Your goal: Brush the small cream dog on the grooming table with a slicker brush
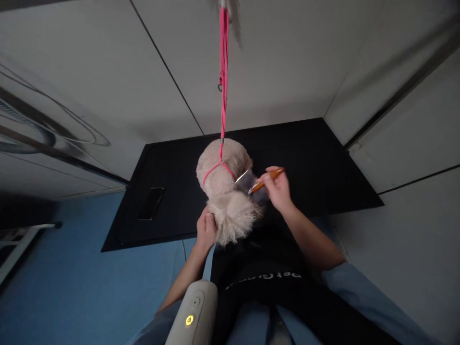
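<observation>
A cream, fluffy dog (230,167) is on the black table, with long, brushed-out fur on its near end. Around it loops a pink grooming noose (223,96), which runs up out of view. At the left of the near fur, my left hand (206,227) is closed, its thumb up and its fingertips hidden in the fur. My right hand (277,191) grips the orange wooden handle of a slicker brush (268,179). The brush's pale, blurred head is beside the dog's right side; whether its pins touch the fur I cannot tell.
A dark phone (151,203) lies on the left part of the black table (302,158). Close to me stands a white device (196,311) with a lit yellow button. Cables (68,115) hang along the left wall. I wear a black apron (266,258).
</observation>
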Motion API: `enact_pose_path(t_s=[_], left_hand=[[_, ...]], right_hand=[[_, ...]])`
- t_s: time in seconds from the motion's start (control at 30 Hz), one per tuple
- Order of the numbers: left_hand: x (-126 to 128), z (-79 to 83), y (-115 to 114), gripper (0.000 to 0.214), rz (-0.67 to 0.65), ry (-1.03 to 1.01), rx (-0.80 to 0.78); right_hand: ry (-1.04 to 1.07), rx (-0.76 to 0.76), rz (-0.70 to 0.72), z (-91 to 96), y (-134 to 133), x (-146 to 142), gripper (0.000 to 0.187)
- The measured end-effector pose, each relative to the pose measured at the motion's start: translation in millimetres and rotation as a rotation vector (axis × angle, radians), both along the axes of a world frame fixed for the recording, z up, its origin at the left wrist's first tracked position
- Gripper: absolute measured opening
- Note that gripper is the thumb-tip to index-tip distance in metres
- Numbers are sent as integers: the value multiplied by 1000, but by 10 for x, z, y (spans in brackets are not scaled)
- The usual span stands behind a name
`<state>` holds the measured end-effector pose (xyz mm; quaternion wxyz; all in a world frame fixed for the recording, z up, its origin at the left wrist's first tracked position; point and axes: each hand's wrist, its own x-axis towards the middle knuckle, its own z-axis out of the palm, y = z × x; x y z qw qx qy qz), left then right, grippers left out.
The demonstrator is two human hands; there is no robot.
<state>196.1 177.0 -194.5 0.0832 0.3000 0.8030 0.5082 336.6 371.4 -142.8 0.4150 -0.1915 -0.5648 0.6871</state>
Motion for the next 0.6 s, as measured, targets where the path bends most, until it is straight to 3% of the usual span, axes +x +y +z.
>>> enact_pose_path(t_s=[0.03,0.07,0.17,0.2,0.3,0.33,0.43,0.47,0.57,0.6], left_hand=[[27,0,6,72,-2,12,-14],[53,-1,10,68,-13,22,-28],[113,-15,18,58,-54,35,-52],[127,-22,20,56,-61,32,-51],[169,-40,41,55,-67,-12,-32],[187,-44,55,58,-70,-42,-24],[250,-53,104,65,-78,-137,9],[270,-57,119,67,-70,-160,25],[314,-68,145,70,-23,-198,54],[321,-70,147,70,-14,-200,50]], right_hand=[[14,5,-77,15,1,3,33],[5,30,-52,30,-9,8,33],[-105,60,238,74,-43,21,33],[-121,47,225,88,-38,22,34],[-70,42,-57,130,10,22,32],[-70,70,-46,143,21,21,32],[-157,115,219,184,37,2,31],[-168,107,224,200,45,-10,31],[-95,106,-4,247,76,-46,29],[-89,131,14,257,79,-58,29]])
